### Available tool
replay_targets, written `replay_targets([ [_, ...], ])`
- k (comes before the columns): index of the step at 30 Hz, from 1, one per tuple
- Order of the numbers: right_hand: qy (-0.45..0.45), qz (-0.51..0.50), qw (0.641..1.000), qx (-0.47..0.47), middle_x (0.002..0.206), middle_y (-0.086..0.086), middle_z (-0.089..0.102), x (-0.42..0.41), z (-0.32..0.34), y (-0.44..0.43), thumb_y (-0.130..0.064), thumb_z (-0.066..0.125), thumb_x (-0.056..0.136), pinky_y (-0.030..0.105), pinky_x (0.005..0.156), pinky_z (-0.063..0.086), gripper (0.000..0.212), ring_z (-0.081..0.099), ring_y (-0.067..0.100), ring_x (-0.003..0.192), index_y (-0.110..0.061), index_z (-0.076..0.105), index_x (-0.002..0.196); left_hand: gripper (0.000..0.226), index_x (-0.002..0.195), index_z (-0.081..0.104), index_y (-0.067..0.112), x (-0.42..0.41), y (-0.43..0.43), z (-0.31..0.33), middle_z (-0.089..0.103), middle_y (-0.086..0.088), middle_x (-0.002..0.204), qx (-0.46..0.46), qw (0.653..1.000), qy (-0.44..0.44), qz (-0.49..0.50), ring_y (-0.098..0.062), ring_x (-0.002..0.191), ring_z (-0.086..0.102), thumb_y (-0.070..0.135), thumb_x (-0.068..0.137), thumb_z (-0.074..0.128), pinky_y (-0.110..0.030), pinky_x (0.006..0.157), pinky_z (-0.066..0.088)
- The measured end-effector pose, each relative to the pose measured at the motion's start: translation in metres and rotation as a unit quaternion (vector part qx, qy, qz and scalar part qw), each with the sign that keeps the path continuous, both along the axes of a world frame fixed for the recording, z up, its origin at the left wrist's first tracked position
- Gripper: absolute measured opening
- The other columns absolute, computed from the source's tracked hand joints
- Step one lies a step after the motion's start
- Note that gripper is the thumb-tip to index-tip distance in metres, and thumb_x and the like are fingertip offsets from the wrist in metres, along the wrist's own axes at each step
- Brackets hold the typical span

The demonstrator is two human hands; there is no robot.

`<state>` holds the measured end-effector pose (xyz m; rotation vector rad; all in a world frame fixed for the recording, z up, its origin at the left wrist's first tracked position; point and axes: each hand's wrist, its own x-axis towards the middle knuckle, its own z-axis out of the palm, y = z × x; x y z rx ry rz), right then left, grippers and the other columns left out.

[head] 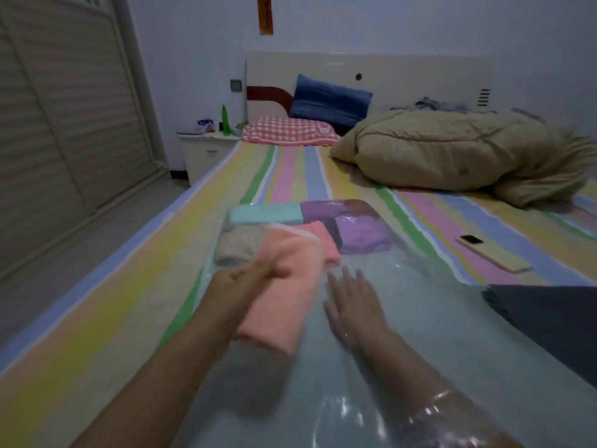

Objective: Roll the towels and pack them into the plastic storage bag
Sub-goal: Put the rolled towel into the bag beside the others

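Towels number six in view, plus one dark shape among them that is too blurred to identify. Five sit packed at the far end of the one clear plastic storage bag [426,337], which lies flat on the striped bed [97,318]. A mint towel [265,213] and a dark purple towel [336,210] form the back row. A beige towel [235,245], a pink towel [326,242] and a light purple towel [363,236] lie in front of them.

The sixth is a salmon roll [281,302], held over the bag's near half, just short of the beige and pink ones. Its long axis runs away from the person toward the headboard [403,79], with the far end leaning a little to the right.

The left hand [245,278] has its grip closed on the roll's left side, a digit laid across the top, though blur hides the fingers' detail. The right hand [352,299] lies flat just right of the roll, fingers straight and slightly spread, pointing toward the headboard. Its grip is wide and holds nothing. Plastic glare crosses the right forearm; whether the hand itself is inside the bag I cannot tell.

Also on the bed are one phone [494,255], one dark grey cloth [549,321], one tan duvet [452,150] and two pillows: a blue pillow [329,98] and a red checked pillow [287,130]. One nightstand [206,153] carries a green bottle [225,121].
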<state>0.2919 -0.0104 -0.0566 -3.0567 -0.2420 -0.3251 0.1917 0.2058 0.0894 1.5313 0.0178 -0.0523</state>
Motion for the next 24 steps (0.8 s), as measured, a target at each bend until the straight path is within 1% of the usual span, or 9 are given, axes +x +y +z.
replay_targets([
  [3,-0.012,0.013,1.0,0.003,0.148,0.013,0.042,0.036,-0.001,0.009,-0.042,0.017,0.094,0.049,0.114,0.022,0.059,0.03,0.036,0.141,-0.019,0.053,0.135,0.033,0.094,0.065,0.001,0.075,0.012,-0.013,0.071,-0.015,0.072,-0.205,0.976,0.036,-0.06,-0.023,0.061,0.067,0.029,0.096,0.049,-0.027,0.057,0.055],
  [6,-0.047,0.035,0.998,0.034,0.143,0.017,0.046,0.068,0.009,0.023,-0.035,0.031,0.089,0.05,0.112,0.023,0.053,0.034,0.038,0.137,-0.016,0.055,0.133,0.042,0.086,0.073,-0.002,0.139,0.016,-0.03,0.071,-0.022,0.079,-0.391,0.919,0.033,-0.041,-0.025,0.068,0.07,0.034,0.085,0.052,-0.028,0.06,0.057],
  [9,-0.059,0.089,0.993,0.04,0.138,0.019,0.051,0.099,0.012,0.034,-0.042,0.044,0.079,0.056,0.107,0.029,0.06,0.04,0.044,0.132,-0.015,0.055,0.132,0.039,0.094,0.066,0.011,0.179,0.03,-0.077,0.067,-0.008,0.071,-0.349,0.933,0.023,0.087,-0.02,0.058,0.065,0.047,0.082,0.06,-0.03,0.052,0.055],
  [12,-0.035,0.098,0.994,0.022,0.133,0.017,0.056,0.132,0.008,0.04,-0.043,0.041,0.071,0.057,0.101,0.041,0.065,0.051,0.046,0.121,-0.019,0.058,0.129,0.114,0.129,0.053,0.006,0.203,0.037,-0.118,0.061,-0.018,0.11,-0.339,0.929,0.05,0.139,-0.027,0.087,0.062,0.062,0.036,0.087,-0.033,0.06,0.059],
  [13,-0.047,0.101,0.993,0.03,0.13,0.015,0.059,0.139,0.005,0.041,-0.038,0.038,0.07,0.058,0.098,0.043,0.063,0.055,0.045,0.116,-0.02,0.06,0.126,0.125,0.131,0.052,0.005,0.207,0.041,-0.125,0.059,-0.019,0.109,-0.347,0.927,0.038,0.138,-0.026,0.086,0.06,0.063,0.027,0.088,-0.032,0.059,0.059],
  [15,-0.065,0.108,0.991,0.051,0.123,0.012,0.064,0.149,0.003,0.042,-0.028,0.039,0.072,0.058,0.093,0.047,0.055,0.06,0.045,0.11,-0.02,0.064,0.121,0.11,0.118,0.06,0.006,0.213,0.041,-0.131,0.066,-0.013,0.098,-0.363,0.922,0.013,0.135,-0.02,0.073,0.064,0.058,0.025,0.089,-0.032,0.058,0.058],
  [18,-0.08,0.113,0.989,0.058,0.132,0.011,0.059,0.168,-0.006,0.04,-0.026,0.043,0.085,0.051,0.104,0.039,0.048,0.051,0.042,0.124,-0.03,0.051,0.132,0.108,0.124,0.061,0.009,0.219,0.034,-0.135,0.065,-0.011,0.115,-0.41,0.9,0.001,0.146,-0.017,0.082,0.067,0.047,0.028,0.093,-0.035,0.073,0.057],
  [21,-0.066,0.11,0.988,0.087,0.144,0.009,0.048,0.184,-0.011,0.039,-0.043,0.017,0.1,0.051,0.11,0.029,0.041,0.042,0.037,0.134,-0.042,0.027,0.14,0.04,0.104,0.072,0.014,0.218,0.029,-0.133,0.069,-0.008,0.108,-0.44,0.886,-0.009,0.145,-0.019,0.085,0.067,0.032,0.069,0.068,-0.045,0.086,0.052],
  [24,-0.02,0.111,0.991,0.069,0.132,0.017,0.057,0.178,0.003,0.044,-0.038,0.035,0.087,0.059,0.099,0.041,0.051,0.053,0.042,0.122,-0.026,0.049,0.134,0.041,0.117,0.064,0.012,0.218,0.03,-0.131,0.071,-0.01,0.108,-0.416,0.896,-0.004,0.152,-0.022,0.089,0.068,0.029,0.08,0.058,-0.043,0.083,0.054],
])
